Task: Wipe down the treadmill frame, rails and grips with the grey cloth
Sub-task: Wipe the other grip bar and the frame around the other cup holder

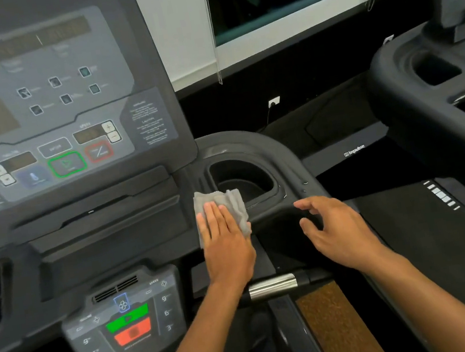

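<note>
While pressed flat under the left hand (pixel 227 246), cloth (pixel 221 212) at frame centre, lying on the dark console ledge (pixel 273 209) just left of the cup holder (pixel 244 178). Palm down, fingers straight and together, pinning the cloth to the plastic rather than pinching it; no closed grip, only a flat press. Wrist and forearm running down toward lower centre of the frame.

Right hand (pixel 333 226) just right of centre, empty, fingers spread and loosely curled, hovering at the ledge's outer corner; contact with the plastic hard to tell. Forearm leaving at lower right.

Progress, as a judgement: early to middle. Faint wet streaks and droplets near the cup holder rim suggest this corner is being worked now. No way to tell from this view whether the display (pixel 38 94) at upper left, the lower keypad (pixel 126 323) at lower left, or the far-left ledge have been wiped. Metal grip (pixel 273 286) below the left wrist looks untouched by the cloth at present; side rails mostly out of view, so likely still to do.
</note>
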`<state>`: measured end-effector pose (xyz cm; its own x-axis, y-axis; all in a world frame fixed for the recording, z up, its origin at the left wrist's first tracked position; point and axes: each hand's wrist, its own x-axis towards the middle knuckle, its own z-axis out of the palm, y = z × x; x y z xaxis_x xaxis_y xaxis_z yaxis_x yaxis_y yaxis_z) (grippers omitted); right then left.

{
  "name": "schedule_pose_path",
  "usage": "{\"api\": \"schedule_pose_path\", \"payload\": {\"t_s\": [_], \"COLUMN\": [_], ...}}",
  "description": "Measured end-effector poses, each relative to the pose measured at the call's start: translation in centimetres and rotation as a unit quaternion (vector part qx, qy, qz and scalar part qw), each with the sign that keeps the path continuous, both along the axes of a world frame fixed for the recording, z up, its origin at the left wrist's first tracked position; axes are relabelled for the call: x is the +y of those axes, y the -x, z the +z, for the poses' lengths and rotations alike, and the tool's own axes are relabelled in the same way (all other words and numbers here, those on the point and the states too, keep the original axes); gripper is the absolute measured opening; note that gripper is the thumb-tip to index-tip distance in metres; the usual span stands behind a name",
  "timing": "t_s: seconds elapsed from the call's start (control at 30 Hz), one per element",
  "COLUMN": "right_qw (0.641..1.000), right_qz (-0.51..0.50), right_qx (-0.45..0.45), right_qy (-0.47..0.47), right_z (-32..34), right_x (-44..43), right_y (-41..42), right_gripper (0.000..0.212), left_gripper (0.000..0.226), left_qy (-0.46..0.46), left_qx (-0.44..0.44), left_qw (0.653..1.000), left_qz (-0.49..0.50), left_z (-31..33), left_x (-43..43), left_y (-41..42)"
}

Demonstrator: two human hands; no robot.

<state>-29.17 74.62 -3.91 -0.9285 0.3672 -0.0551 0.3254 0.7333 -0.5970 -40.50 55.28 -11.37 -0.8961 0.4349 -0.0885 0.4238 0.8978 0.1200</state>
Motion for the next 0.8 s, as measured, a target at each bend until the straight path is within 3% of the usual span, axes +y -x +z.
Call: {"api": "schedule_pose_path", "payload": {"t_s": [0.23, 0.47, 0.7, 0.8], "right_qw": [0.998, 0.997, 0.995, 0.994], "right_qz": [-0.004, -0.012, -0.041, -0.04], "right_qx": [-0.014, -0.03, -0.024, -0.02], "right_qy": [-0.063, -0.072, -0.083, -0.101], "right_z": [-0.1, -0.8, -1.8, -2.0], "right_x": [0.4, 0.6, 1.4, 1.8], "right_y": [5.5, 7.8, 8.7, 9.2], "right_gripper": [0.039, 0.04, 0.043, 0.053], "left_gripper": [0.08, 0.067, 0.095, 0.089], "left_qy": [-0.015, -0.045, -0.029, -0.018], "left_qx": [-0.017, -0.051, -0.071, -0.101], "left_qw": [1.0, 0.997, 0.997, 0.995], "left_qz": [0.021, 0.049, 0.013, -0.016], "left_z": [0.5, 1.5, 3.0, 2.7], "left_x": [1.8, 5.2, 2.0, 0.4], "left_y": [7.5, 15.6, 11.1, 7.3]}}
